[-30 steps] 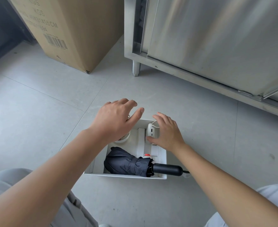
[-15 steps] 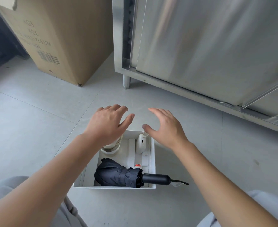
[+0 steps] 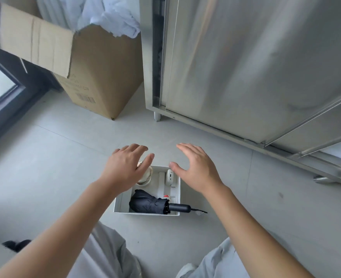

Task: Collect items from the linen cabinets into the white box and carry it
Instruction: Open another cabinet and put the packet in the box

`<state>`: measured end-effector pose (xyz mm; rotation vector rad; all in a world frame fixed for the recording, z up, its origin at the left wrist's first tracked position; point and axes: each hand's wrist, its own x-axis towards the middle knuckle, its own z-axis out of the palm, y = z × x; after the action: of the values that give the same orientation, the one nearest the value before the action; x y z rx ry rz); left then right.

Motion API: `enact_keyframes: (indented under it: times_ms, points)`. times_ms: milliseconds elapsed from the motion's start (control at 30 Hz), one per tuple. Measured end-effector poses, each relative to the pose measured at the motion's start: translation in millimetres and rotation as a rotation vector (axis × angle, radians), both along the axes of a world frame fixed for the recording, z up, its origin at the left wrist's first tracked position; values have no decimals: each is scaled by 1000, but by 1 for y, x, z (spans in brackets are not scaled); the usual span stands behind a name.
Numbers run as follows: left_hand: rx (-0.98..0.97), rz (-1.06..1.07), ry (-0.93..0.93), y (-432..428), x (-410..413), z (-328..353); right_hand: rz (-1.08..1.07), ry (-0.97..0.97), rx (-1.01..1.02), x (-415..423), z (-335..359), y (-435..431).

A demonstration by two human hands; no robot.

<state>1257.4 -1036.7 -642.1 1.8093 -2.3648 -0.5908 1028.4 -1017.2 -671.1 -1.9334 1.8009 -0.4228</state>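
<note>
On a pale grey tiled floor, a small rectangular white box sat in open space, well apart from the brushed-steel cabinet behind it and the torn-rimmed cardboard carton to its left. The left hand and right hand hovered above the box's far end with a gap between them, fingers spread and relaxed, gripping nothing. Inside lay a folded dark fabric umbrella, its smooth black handle jutting past the right wall, a rounded cream cup and a small glossy white device. Crumpled white cloth filled the carton.
</note>
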Motion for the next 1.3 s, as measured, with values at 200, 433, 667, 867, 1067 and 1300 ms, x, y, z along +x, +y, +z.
enact_keyframes:
  times_ms: [200,433,667,867,1067,1300]
  points:
    - [-39,-54,-111,13,9,209,58,5,16,15,198,8]
    - [-194,-101,-175,26,16,464,85,39,-135,15,464,2]
    - [-438,35,-106,22,34,608,20,11,-346,21,613,-5]
    - [-507,43,-81,47,53,641,29,-22,-370,37,641,9]
    - [-498,48,-48,60,52,655,5,-66,-378,43,652,24]
    - [-516,-58,-28,67,4,676,-112,-50,-446,-5,679,48]
